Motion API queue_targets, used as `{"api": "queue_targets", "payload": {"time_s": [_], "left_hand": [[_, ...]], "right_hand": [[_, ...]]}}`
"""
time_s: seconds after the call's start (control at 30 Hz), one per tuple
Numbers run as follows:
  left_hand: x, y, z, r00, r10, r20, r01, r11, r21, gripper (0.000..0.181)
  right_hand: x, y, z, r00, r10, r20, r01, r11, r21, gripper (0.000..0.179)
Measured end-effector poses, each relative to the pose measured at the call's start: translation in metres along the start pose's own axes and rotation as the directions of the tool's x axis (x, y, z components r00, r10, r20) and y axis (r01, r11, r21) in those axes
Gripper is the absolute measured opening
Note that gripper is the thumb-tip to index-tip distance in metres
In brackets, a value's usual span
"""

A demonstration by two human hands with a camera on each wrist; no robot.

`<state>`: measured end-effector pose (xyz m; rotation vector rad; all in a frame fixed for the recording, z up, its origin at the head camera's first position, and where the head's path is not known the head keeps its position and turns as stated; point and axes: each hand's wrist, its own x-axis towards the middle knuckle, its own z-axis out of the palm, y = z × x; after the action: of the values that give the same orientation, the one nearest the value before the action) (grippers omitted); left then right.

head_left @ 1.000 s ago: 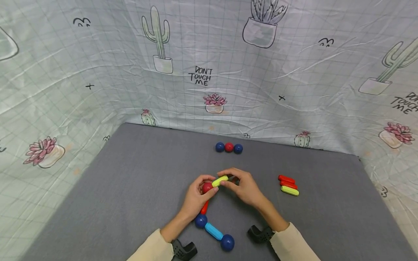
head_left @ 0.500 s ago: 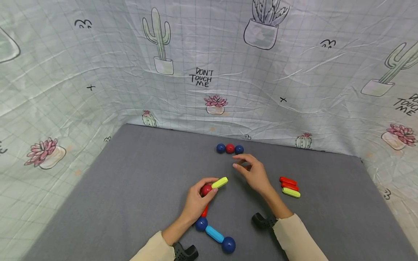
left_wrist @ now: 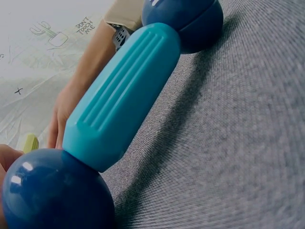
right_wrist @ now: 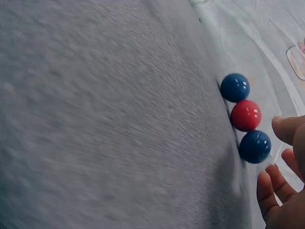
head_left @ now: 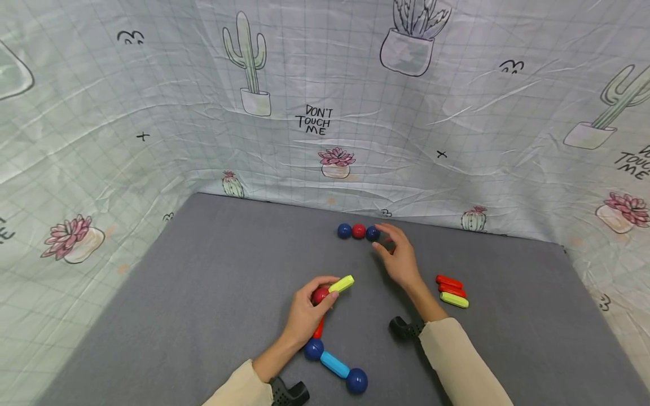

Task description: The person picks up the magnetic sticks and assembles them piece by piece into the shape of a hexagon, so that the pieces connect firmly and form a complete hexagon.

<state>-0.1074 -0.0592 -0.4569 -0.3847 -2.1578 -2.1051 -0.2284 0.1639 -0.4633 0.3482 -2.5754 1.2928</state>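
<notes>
My left hand [head_left: 304,313] grips a red ball [head_left: 320,296] between thumb and fingers. From that ball a yellow-green rod [head_left: 342,283] sticks out to the upper right. A red rod [head_left: 319,328], partly hidden by the hand, runs down to a blue ball [head_left: 313,349]. There a light blue rod [left_wrist: 124,95] joins it to another blue ball [head_left: 357,382], the end of the chain. My right hand [head_left: 403,260] holds nothing. Its thumb and fingers are spread beside the rightmost blue ball [right_wrist: 255,147] of a row at the back.
That row also has a red ball [head_left: 358,231] in the middle and a blue ball [head_left: 344,230] at left. Two red rods [head_left: 449,281] and a yellow-green rod [head_left: 454,300] lie together on the grey tabletop [head_left: 228,265] at right. Patterned cloth [head_left: 284,152] rises behind.
My right hand has let go of the yellow-green rod and moved away to the back row of balls. The left hand keeps its grip on the red ball.
</notes>
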Motion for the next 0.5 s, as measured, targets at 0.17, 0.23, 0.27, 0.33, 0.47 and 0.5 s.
{"api": "queue_targets", "payload": {"time_s": [0.17,0.23,0.27,0.33,0.47,0.5], "left_hand": [[0.0002,-0.0007,0.0003,1.0,0.005,-0.003,-0.005,1.0,-0.01,0.024],[0.0002,-0.001,0.0003,1.0,0.007,-0.005,-0.007,1.0,-0.007,0.023],[0.0002,-0.0011,0.0003,1.0,0.008,-0.005,-0.008,1.0,-0.005,0.023],[0.0002,-0.0016,0.0002,1.0,0.01,-0.003,-0.01,1.0,-0.002,0.023],[0.0005,-0.0023,0.0,1.0,0.01,0.006,-0.01,1.0,0.005,0.023],[0.0006,-0.0026,-0.0001,1.0,0.012,0.008,-0.012,1.0,0.007,0.023]], "right_hand": [[0.0046,0.0021,-0.0022,0.997,-0.016,0.071,0.022,0.997,-0.075,0.047],[0.0061,0.0033,-0.0021,0.995,-0.027,0.097,0.036,0.995,-0.092,0.049],[0.0067,0.0044,-0.0019,0.994,-0.033,0.109,0.044,0.994,-0.104,0.049],[0.0077,0.0064,-0.0011,0.991,-0.048,0.124,0.063,0.991,-0.12,0.05],[0.0092,0.009,0.0002,0.989,-0.066,0.129,0.086,0.984,-0.155,0.05],[0.0099,0.0087,0.0002,0.989,-0.074,0.126,0.093,0.983,-0.158,0.049]]}}
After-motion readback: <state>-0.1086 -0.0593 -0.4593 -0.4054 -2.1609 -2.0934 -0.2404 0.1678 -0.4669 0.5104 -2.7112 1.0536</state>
